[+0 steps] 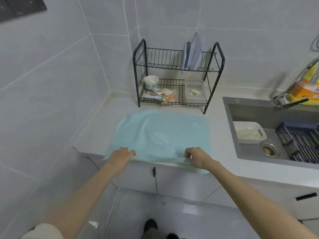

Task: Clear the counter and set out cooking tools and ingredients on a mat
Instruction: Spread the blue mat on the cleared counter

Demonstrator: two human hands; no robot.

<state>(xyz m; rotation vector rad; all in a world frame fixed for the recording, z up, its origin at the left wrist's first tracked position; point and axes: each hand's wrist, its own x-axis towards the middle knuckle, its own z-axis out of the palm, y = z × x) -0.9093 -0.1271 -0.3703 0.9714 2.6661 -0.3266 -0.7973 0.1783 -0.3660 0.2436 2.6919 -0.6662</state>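
Mat (162, 135) overhangs the counter (220, 135) edge, pinched by right hand (196, 156).

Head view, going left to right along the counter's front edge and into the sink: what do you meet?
Left hand pressing the mat → right hand pinching the mat's edge → white dish in the sink → dark rack

Nothing here reads clearly. The orange and yellow bottle (303, 90) behind the sink carries red lettering at the frame's edge, cut off and too blurred to make out. The printed packets (164, 97) and the green-banded paper cup (151, 82) on the rack's lower shelf show only illegible print.
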